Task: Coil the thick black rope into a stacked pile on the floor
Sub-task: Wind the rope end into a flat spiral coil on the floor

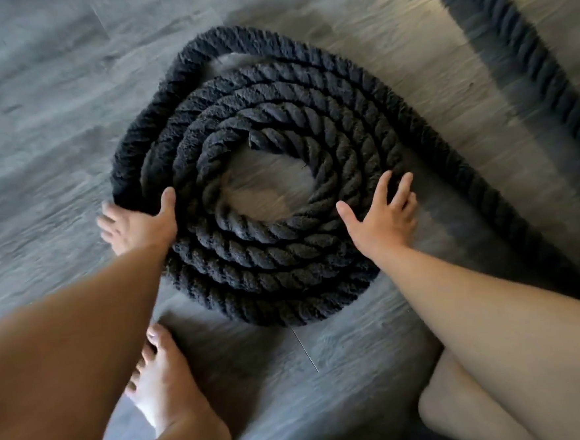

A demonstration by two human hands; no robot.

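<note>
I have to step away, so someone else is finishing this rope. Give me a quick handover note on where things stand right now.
Left hand: open, palm pressed on the outer left edge of the coil, thumb over a turn.
Right hand: open, fingers spread flat on the coil's right side; gripping nothing.
Thick black rope: about four or five turns lie in a flat spiral on the grey floor, inner end at the centre.
Left to do: the loose tail runs off the coil's lower right and up to the top right, uncoiled. Keep winding it on; no stacked layer is visible yet.
</note>
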